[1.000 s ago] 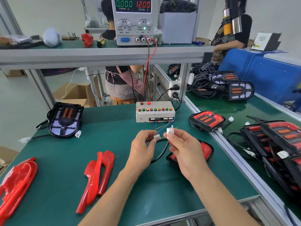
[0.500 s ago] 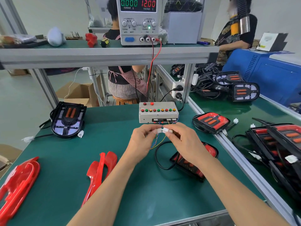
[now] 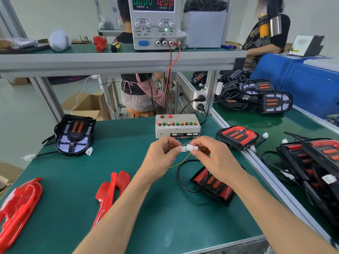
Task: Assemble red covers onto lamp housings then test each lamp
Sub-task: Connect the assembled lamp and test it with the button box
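Lamp housing (image 3: pixel 212 184) with its red cover fitted is laid on the green counter (image 3: pixel 165 217), partly hidden under the right forearm, and its black cable (image 3: pixel 180 177) is looped on the mat beside it. Two white connectors (image 3: pixel 189 148) are held together above the counter, just in front of the test box (image 3: pixel 177 125). The left connector half is pinched by the fingers of the left hand (image 3: pixel 161 158), and the right half is pinched by the fingers of the right hand (image 3: pixel 212 158); the two halves are touching, though whether they are fully mated cannot be told. Thin coloured wires (image 3: pixel 178 161) are seen running from the connectors toward the test box. Loose red covers (image 3: pixel 111 191) are lying to the left, and an uncovered housing (image 3: pixel 74 134) is set further back. The power supply (image 3: pixel 154 22) is read at 0.000 and 12.00.
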Demonstrator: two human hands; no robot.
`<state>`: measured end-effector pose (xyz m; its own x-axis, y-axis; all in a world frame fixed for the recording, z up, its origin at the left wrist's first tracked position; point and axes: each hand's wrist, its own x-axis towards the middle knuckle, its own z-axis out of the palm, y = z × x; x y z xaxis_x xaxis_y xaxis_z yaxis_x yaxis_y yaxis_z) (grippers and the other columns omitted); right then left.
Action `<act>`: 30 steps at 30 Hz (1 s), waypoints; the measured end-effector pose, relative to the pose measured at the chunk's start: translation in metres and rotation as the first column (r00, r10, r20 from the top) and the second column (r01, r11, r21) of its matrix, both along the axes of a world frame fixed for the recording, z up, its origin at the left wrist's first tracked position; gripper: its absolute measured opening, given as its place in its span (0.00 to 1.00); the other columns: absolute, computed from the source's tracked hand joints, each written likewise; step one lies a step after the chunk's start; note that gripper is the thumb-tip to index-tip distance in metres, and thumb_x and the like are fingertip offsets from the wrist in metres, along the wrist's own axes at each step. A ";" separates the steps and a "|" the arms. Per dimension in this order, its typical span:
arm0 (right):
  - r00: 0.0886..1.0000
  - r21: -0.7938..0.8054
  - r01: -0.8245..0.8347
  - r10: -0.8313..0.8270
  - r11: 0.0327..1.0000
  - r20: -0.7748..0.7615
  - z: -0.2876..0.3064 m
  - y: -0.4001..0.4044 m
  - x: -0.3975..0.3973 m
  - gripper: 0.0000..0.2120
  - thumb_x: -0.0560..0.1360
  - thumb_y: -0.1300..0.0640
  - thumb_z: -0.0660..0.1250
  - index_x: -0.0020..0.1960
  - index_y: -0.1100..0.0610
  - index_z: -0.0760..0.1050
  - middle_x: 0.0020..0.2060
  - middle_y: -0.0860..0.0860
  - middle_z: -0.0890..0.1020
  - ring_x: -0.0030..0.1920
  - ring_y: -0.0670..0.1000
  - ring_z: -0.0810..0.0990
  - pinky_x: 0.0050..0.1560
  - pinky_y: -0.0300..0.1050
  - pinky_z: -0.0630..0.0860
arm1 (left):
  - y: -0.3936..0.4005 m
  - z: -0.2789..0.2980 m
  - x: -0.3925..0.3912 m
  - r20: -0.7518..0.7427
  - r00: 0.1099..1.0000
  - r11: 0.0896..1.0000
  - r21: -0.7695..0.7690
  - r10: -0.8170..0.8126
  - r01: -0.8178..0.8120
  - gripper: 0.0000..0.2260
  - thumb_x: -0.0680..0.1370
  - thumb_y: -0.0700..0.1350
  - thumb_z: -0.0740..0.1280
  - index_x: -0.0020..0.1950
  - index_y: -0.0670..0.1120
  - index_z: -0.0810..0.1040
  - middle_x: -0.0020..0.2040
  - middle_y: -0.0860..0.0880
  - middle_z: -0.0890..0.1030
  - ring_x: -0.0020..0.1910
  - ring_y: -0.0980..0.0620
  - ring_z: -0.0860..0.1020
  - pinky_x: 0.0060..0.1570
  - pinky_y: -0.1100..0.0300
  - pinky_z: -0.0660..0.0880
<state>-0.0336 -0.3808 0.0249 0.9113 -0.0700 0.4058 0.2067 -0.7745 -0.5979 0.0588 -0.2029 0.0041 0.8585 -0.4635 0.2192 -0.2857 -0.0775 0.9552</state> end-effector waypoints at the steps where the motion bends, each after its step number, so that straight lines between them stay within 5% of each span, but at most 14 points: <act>1: 1.000 -0.014 -0.002 0.002 1.000 0.001 0.000 0.000 0.000 0.05 0.79 0.58 0.71 0.54 0.52 0.81 0.44 0.44 0.82 0.45 0.46 0.78 0.46 0.35 0.72 | 0.000 0.001 0.000 0.000 1.000 1.000 0.004 0.005 -0.005 0.02 0.79 0.37 0.71 0.49 0.44 0.80 0.42 0.47 0.83 0.40 0.55 0.78 0.45 0.57 0.78; 14: 1.000 -0.102 -0.012 0.012 0.995 0.003 -0.009 0.002 0.002 0.04 0.80 0.56 0.70 0.54 0.51 0.80 0.45 0.41 0.80 0.48 0.42 0.78 0.49 0.32 0.70 | 0.005 -0.002 0.001 -0.006 0.998 0.998 -0.009 -0.066 0.066 0.05 0.79 0.36 0.70 0.47 0.45 0.82 0.41 0.46 0.86 0.41 0.56 0.82 0.46 0.65 0.77; 17: 1.000 -0.077 0.015 -0.014 0.997 0.018 -0.010 0.000 0.003 0.05 0.79 0.56 0.70 0.55 0.50 0.81 0.46 0.42 0.81 0.48 0.42 0.79 0.49 0.31 0.70 | 0.007 -0.003 0.000 0.014 0.991 0.991 -0.004 -0.132 0.132 0.08 0.79 0.35 0.70 0.53 0.47 0.82 0.48 0.48 0.87 0.51 0.54 0.84 0.56 0.63 0.78; 22: 1.000 -0.008 0.029 -0.029 1.000 -0.003 -0.012 0.001 0.003 0.06 0.79 0.56 0.71 0.55 0.50 0.81 0.46 0.41 0.82 0.47 0.41 0.78 0.46 0.28 0.69 | 0.006 -0.003 -0.001 0.293 0.952 0.975 0.220 -0.084 0.018 0.11 0.74 0.40 0.75 0.55 0.50 0.82 0.48 0.58 0.85 0.51 0.63 0.81 0.60 0.62 0.75; 26: 0.999 -0.002 0.025 -0.025 1.000 -0.024 -0.010 0.002 0.001 0.05 0.79 0.55 0.71 0.54 0.50 0.81 0.44 0.40 0.81 0.47 0.40 0.78 0.45 0.28 0.69 | 0.003 -0.003 0.004 0.452 0.889 0.976 0.217 -0.071 -0.033 0.07 0.75 0.39 0.75 0.51 0.46 0.84 0.44 0.57 0.85 0.45 0.59 0.82 0.75 0.57 0.64; 30: 0.999 -0.048 -0.017 0.015 0.999 -0.042 -0.008 -0.002 -0.001 0.03 0.79 0.54 0.71 0.53 0.51 0.82 0.43 0.38 0.81 0.47 0.40 0.79 0.45 0.29 0.69 | 0.004 -0.003 0.008 0.506 0.851 0.968 0.251 -0.140 0.010 0.05 0.74 0.39 0.76 0.49 0.44 0.85 0.41 0.54 0.85 0.41 0.58 0.82 0.72 0.62 0.67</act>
<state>-0.0349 -0.3826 0.0173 0.9284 -0.0365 0.3699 0.1951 -0.7991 -0.5686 0.0671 -0.1990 0.0007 0.6111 -0.6146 0.4988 -0.7452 -0.2344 0.6242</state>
